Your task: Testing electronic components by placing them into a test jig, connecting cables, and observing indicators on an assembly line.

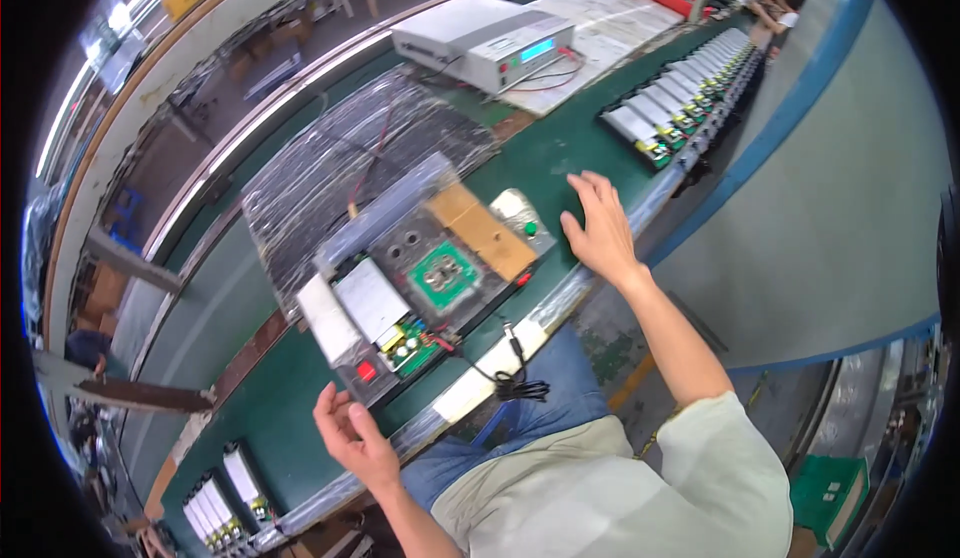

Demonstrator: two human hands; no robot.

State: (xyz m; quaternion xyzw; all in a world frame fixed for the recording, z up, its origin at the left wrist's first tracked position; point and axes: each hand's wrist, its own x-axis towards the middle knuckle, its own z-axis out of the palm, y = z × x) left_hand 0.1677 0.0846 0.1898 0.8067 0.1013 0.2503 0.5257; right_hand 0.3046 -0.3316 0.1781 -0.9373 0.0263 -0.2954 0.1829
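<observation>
Left hand (pixel 358 445) and right hand (pixel 602 233) hung open at either side of the black fixture (pixel 422 224)

The left hand, its fingers apart and loosely bent, was just beside the near left corner of the fixture, below a red button (pixel 366 370); the view did not clearly show whether its thumb touched the edge. The right hand was open too, fingers pointing away from the body, over the green bench (pixel 295 393) to the right of the fixture, near a green button (pixel 531 229) on a silver-covered box (pixel 512 204).

The fixture sat at a slant on the bench in front of the person. In its left part lay a power unit (pixel 372 296) with a pale metal cover and an exposed circuit board at its near end. Right of the unit was a square green board (pixel 443 274) with round metal parts, and beyond that a tan panel (pixel 480 230). A black cable (pixel 522 388), bundled, hung over the bench's near edge.

Behind the fixture lay a dark plastic-wrapped board (pixel 330 148), and farther back stood a pale instrument (pixel 460 33) with a lit blue screen (pixel 538 50). A long row of units (pixel 680 98) stretched along the bench at the upper right; a smaller group of units (pixel 212 508) was at the lower left. Another person (pixel 775 18) was partly in view, far off.
</observation>
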